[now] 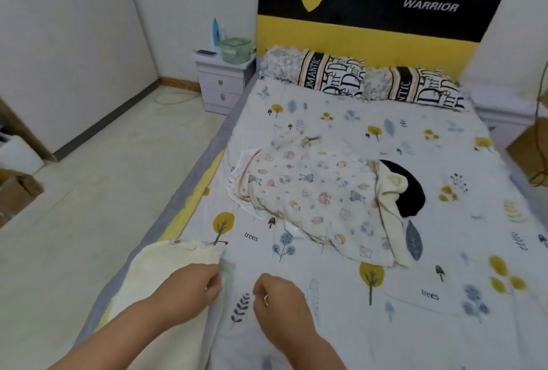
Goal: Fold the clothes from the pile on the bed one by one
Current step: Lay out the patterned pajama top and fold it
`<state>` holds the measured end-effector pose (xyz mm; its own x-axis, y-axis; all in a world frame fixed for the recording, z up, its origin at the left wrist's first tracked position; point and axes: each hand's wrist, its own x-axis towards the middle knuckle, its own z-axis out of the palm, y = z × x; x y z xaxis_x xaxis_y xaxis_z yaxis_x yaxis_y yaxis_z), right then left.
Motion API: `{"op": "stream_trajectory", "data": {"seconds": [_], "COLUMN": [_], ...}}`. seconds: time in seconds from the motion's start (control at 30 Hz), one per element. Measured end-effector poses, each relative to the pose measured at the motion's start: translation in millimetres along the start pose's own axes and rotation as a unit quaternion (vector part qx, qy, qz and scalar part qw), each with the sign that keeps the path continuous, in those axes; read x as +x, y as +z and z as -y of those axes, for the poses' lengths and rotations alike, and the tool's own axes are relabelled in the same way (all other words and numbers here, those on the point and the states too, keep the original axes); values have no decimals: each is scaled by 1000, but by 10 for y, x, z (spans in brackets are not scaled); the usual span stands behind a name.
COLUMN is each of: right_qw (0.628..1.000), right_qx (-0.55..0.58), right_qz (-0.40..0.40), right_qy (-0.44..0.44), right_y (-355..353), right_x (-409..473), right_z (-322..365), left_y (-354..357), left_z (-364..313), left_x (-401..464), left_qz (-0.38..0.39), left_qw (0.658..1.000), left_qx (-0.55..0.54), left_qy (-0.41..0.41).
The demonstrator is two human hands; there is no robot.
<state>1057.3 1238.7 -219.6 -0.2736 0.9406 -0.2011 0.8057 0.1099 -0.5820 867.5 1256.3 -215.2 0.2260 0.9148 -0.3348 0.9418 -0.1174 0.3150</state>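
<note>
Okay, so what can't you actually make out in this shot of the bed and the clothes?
Head view:
- Cream garment: near end cut off by the bottom edge; left hand covers part of it.
- Black garment: mostly hidden under the cartoon-print cloth, type unclear.
- Right hand: fingers curled under, whether it pinches anything is unclear.
- Items on the nightstand: too small and blurred.

Bed (415,251) with tree-and-leaf print sheet: two patterned pillows (335,76) against the headboard end, a heap of clothes (320,197) mid-mattress with a cartoon-print piece on top and a black garment (412,189) at its right, a cream garment (166,274) at the near-left edge.
</note>
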Motion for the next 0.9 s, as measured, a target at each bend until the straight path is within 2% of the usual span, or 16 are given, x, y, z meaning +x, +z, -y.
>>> {"op": "stream_trajectory", "data": {"seconds": [0.3,0.5,0.7,0.9], "right_qw": [995,988,984,977], "right_qx": [-51,-85,-99,-142], "right_qz": [63,90,76,73], "right_qy": [58,92,125,139], "right_y": [-1019,-1506,-1746,-1603], "right_x": [-337,-337,-89,498], "right_z": [-1029,-1892,-2589,-3093], "left_y": [-21,248,532,825], "left_z": [-1310,-1950,-2234,-2093], "left_x": [481,932,1415,2010], "left_qz": [34,42,33,44], "left_qw": [998,998,998,998], "left_qx": [-3,-36,-57,-21], "left_qy": [52,37,11,-28]}}
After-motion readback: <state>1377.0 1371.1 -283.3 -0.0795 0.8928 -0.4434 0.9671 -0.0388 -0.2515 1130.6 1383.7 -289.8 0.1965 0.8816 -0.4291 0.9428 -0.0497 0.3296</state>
